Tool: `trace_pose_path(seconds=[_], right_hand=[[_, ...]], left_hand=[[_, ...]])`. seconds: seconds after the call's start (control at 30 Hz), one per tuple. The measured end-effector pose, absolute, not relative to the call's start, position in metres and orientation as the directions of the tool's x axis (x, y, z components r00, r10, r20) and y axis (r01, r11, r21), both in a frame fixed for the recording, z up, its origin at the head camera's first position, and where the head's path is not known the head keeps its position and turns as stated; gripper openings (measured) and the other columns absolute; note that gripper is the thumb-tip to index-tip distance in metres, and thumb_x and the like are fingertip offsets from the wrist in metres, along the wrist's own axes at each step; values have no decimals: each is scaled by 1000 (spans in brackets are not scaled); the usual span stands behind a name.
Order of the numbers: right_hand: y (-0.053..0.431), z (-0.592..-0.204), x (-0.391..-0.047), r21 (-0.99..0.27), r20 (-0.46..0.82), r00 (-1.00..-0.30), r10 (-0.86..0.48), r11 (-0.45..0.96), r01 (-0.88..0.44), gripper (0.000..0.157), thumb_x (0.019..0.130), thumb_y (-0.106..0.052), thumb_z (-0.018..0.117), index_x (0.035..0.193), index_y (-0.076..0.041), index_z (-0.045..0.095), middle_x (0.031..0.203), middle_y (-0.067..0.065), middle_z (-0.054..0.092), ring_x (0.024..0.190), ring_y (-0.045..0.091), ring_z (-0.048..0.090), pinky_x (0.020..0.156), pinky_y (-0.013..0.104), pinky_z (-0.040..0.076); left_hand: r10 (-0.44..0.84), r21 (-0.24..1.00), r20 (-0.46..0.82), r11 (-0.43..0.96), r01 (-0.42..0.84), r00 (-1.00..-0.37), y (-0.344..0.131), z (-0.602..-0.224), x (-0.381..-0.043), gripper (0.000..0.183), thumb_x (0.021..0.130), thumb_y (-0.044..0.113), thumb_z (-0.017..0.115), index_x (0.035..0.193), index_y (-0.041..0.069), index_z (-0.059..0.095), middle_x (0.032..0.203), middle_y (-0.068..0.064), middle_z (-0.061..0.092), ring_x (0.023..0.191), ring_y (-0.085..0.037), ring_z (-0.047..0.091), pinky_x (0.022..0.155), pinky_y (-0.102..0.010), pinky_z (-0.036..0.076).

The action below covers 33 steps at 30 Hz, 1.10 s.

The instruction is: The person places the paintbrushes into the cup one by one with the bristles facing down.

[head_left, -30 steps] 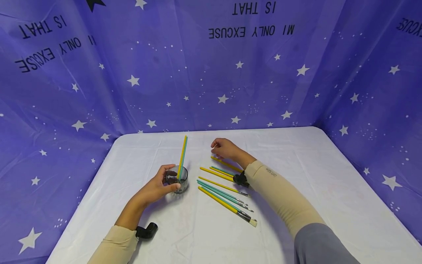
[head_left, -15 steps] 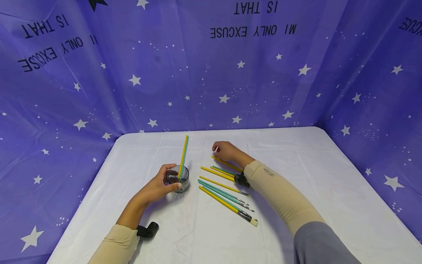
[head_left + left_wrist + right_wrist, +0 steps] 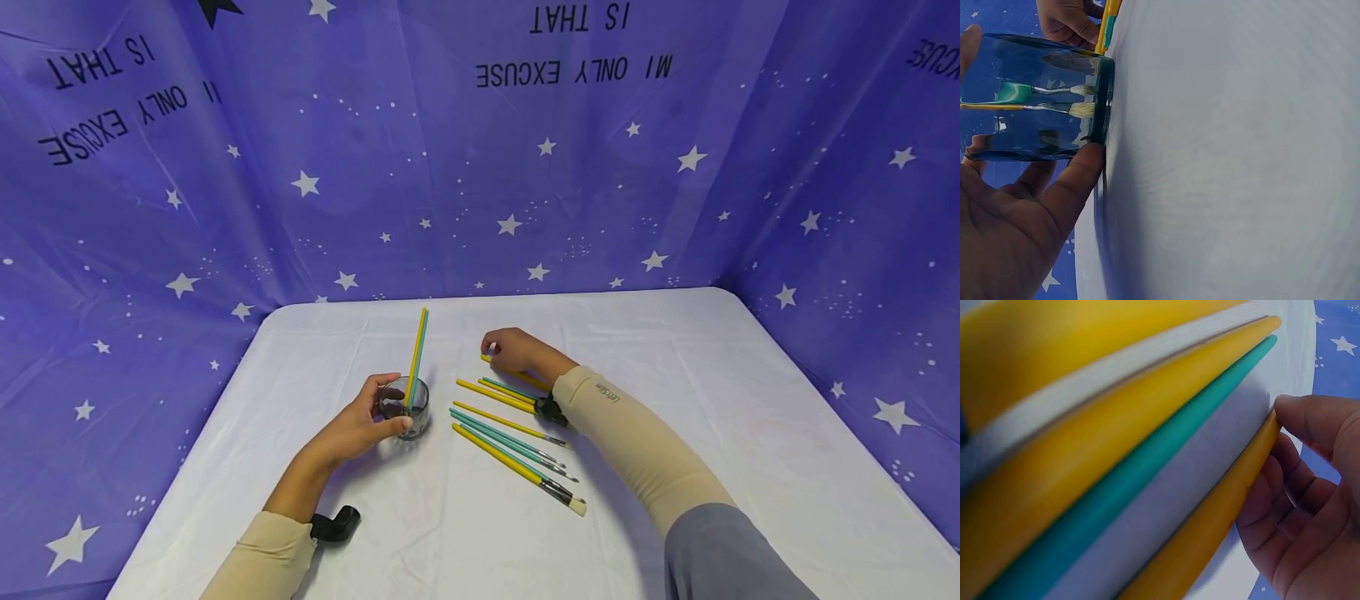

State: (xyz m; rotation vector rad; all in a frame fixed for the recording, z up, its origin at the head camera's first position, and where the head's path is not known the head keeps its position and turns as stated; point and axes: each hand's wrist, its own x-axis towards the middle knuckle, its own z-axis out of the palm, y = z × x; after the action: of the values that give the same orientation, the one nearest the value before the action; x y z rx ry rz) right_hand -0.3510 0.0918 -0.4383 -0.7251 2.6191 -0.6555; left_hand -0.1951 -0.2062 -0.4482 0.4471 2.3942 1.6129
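Note:
My left hand [image 3: 360, 427] holds a clear dark-tinted glass [image 3: 418, 419] upright on the white table, thumb and fingers round its side. A yellow paintbrush [image 3: 416, 350] and a teal one [image 3: 423, 346] lean in it, handles up; the left wrist view shows their bristles [image 3: 1082, 110] near the bottom. To the right of the glass, my right hand [image 3: 517, 350] is at the farthest yellow paintbrush [image 3: 536, 382], which lies on the table. In the right wrist view the thumb [image 3: 1300, 412] presses that brush's handle end [image 3: 1266, 434], with curled fingers behind it.
Several more yellow and teal paintbrushes [image 3: 502, 427] lie in a slanted row between the glass and my right forearm, handle ends toward the glass. Black wrist cameras [image 3: 337, 525] sit on both arms. A purple star-printed cloth [image 3: 480, 167] hangs behind the white table [image 3: 420, 542].
My right hand has come down and slightly nearer, from above the farthest yellow paintbrush onto its handle end. The left hand and glass have stayed in place.

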Motion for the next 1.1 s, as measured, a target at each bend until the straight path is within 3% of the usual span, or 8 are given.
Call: trace_pose_path(seconds=[0.4, 0.83, 1.1], right_hand=[[90, -434, -351, -494, -211, -804, -556, 770, -403, 19, 94, -2, 58, 108, -12, 66, 99, 7, 63, 87, 22, 54, 80, 34, 45], [89, -418, -344, -483, -195, -803, -563, 768, -421, 27, 99, -2, 47, 121, -11, 60, 96, 9, 61, 79, 21, 52, 74, 33, 43], [94, -404, -347, -513, -146, -807, -572, 741, -433, 29, 97, -2, 51, 125, -9, 60, 99, 9, 62, 83, 22, 53, 77, 34, 44]], left_hand=[[364, 926, -16, 356, 124, -931, -207, -449, -195, 78, 90, 21, 75, 149, 7, 26, 133, -22, 51, 122, -36, 54, 104, -53, 35], [368, 928, -29, 355, 111, -929, -206, -448, -195, 77, 91, 21, 74, 149, 8, 25, 134, -23, 49, 123, -37, 52, 103, -52, 36], [364, 927, -26, 357, 114, -931, -206, -449, -196, 77, 91, 21, 74, 149, 7, 25, 134, -23, 49, 123, -37, 52, 103, -52, 36]])
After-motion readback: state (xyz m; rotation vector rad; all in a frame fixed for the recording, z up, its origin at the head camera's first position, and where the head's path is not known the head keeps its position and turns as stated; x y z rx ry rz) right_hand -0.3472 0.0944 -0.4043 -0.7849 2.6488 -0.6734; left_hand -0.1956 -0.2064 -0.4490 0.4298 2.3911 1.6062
